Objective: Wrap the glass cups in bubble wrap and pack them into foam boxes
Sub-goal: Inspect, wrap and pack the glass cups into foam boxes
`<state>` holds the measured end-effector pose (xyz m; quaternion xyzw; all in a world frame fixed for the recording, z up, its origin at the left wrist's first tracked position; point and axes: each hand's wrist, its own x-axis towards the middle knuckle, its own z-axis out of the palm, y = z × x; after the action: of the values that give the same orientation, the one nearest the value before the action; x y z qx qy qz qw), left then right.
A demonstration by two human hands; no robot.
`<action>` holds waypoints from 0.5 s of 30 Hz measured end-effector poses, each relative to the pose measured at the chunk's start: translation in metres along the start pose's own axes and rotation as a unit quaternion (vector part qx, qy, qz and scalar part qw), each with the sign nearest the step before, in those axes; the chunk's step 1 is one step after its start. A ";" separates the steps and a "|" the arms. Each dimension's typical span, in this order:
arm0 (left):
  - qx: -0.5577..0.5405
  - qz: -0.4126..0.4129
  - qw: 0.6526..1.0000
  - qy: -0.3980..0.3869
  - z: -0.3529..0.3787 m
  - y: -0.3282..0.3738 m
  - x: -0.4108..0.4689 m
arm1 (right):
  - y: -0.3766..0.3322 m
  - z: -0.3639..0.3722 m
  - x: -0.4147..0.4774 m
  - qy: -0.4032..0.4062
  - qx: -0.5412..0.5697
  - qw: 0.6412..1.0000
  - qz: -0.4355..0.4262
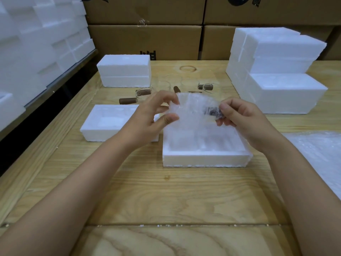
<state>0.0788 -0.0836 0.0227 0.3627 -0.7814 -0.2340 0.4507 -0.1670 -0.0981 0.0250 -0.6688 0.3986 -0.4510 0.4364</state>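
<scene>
The task looks to be about midway. The left hand (156, 115) and the right hand (238, 117) hold a clear bubble-wrap bundle (193, 109) in the air just above the open white foam box (203, 159) on the pale wooden table (166, 191). The left thumb and fingertips pinch the bundle's left edge. The right fingers are curled round its right end, where a dark handle (212, 111) shows through the film. A glass cup therefore seems to be inside, with its wrapping not yet closed off. The wrap veils the box's recesses below, so I cannot tell whether any is filled.

Behind the hands, several bare glass cups with brown wooden handles (144, 93) lie on the table, left to wrap. A closed white foam box (123, 71) stands at the far left and may be packed already. A separate white foam piece (103, 122), likely the lid, lies beside the open box. A spare bubble wrap sheet (317, 154) lies at the right.

The brown cardboard cartons (147, 37) at the back bear black print, cut off and not legible.
</scene>
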 end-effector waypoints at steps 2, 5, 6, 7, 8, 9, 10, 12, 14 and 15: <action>0.020 0.005 1.000 0.003 0.001 -0.004 -0.007 | -0.002 0.000 -0.004 -0.015 -0.017 1.000 0.001; 0.045 -0.005 0.999 0.000 0.001 -0.008 -0.015 | -0.006 0.000 -0.008 -0.037 -0.031 0.999 -0.004; 0.054 0.000 0.999 -0.006 0.001 -0.008 -0.017 | -0.006 0.000 -0.009 -0.041 -0.035 0.999 -0.005; 0.058 0.003 0.998 -0.012 0.001 -0.007 -0.018 | -0.007 0.000 -0.009 -0.043 -0.037 0.998 -0.005; 0.064 0.006 0.998 -0.018 0.001 -0.006 -0.018 | -0.007 0.000 -0.010 -0.045 -0.037 0.998 -0.005; 0.074 0.012 0.997 -0.019 0.001 -0.005 -0.019 | -0.007 0.000 -0.010 -0.046 -0.037 0.998 -0.005; 0.088 0.021 0.996 -0.020 0.000 -0.004 -0.018 | -0.007 -0.001 -0.010 -0.047 -0.039 0.998 -0.005; 0.115 0.036 0.992 -0.026 0.000 -0.004 -0.018 | -0.007 -0.002 -0.011 -0.052 -0.047 0.998 -0.002; 0.131 0.027 0.990 -0.036 -0.001 -0.004 -0.021 | -0.006 -0.003 -0.012 -0.058 -0.060 0.997 0.008; 0.140 0.023 0.989 -0.042 -0.001 -0.004 -0.022 | -0.006 -0.003 -0.012 -0.061 -0.067 0.996 0.015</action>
<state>0.0883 -0.0686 0.0088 0.3942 -0.8326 -0.1271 0.3678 -0.1726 -0.0857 0.0280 -0.7169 0.4104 -0.3752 0.4206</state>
